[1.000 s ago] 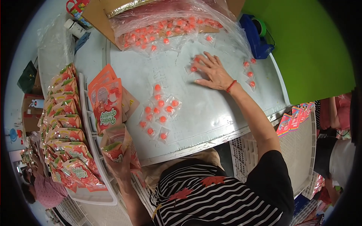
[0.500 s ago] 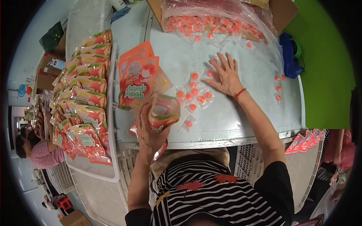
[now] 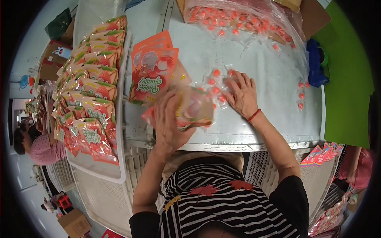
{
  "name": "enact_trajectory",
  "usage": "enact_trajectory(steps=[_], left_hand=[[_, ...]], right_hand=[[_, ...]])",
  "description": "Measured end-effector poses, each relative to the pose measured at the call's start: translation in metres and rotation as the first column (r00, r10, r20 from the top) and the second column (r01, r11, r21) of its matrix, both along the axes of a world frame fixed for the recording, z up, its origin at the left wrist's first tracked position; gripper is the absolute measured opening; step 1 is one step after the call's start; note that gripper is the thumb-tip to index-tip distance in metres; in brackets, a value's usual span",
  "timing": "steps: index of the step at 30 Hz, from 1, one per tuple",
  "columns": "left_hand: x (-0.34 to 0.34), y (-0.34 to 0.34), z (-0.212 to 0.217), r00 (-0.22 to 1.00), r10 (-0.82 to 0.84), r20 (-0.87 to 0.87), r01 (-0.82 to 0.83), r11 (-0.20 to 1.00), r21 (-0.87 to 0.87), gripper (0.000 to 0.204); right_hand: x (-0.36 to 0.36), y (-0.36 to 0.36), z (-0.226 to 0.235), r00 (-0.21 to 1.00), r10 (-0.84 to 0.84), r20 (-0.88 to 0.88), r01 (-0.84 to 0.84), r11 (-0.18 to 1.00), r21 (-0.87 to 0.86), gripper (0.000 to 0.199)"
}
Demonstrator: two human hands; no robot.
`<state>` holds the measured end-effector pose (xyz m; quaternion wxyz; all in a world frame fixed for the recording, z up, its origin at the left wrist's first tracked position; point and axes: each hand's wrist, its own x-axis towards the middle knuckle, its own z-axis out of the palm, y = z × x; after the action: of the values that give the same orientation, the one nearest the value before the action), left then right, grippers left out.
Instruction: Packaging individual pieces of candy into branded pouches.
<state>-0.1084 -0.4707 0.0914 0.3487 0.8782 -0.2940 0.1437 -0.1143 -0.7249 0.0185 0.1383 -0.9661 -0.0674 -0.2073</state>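
Holding a red-and-cream pouch (image 3: 196,109) in the left hand (image 3: 168,125) – fingers curled round one side of it, thumb on the near side, so only as far apart as the pouch is thick. It's pretty blurry, so I can't tell how full the thing is. The pouch sticks out to the right of those fingers, its far end right by some wrapped orange sweets (image 3: 215,90) and partly covering a few.

Right hand (image 3: 243,95) is palm down with the fingers loosely spread and a bit bent, not gripping anything that I can see. The sweets are just left of these fingertips; a couple sit right at them, but I can't tell if there's any pressing going on.

Just beyond the left fingers is a fanned stack of flat pouches (image 3: 152,75), and further left of them a white tray (image 3: 123,168) packed with puffy pouches (image 3: 93,131). Well past the right fingertips there's a cardboard box (image 3: 315,19) – loads more sweets spilling from its plastic liner (image 3: 274,20).
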Motion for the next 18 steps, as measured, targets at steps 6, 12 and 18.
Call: enact_trajectory(steps=[6, 12, 18], left_hand=[[0.015, -0.012, -0.013, 0.995, -0.079, 0.058, 0.077, 0.996, 0.032, 0.089], [0.025, -0.014, -0.021, 1.000, -0.017, 0.008, 0.016, 0.986, 0.165, 0.093], [0.026, -0.018, -0.019, 0.990, -0.139, -0.038, 0.141, 0.989, 0.051, 0.089]], right_hand=[[0.025, -0.008, -0.013, 0.995, 0.015, 0.099, -0.015, 1.000, 0.000, 0.019], [0.032, -0.006, 0.015, 0.991, 0.059, 0.122, -0.106, 0.897, 0.430, 0.015], [0.012, 0.021, 0.079, 0.886, 0.462, -0.025, -0.353, 0.709, 0.611, 0.015]])
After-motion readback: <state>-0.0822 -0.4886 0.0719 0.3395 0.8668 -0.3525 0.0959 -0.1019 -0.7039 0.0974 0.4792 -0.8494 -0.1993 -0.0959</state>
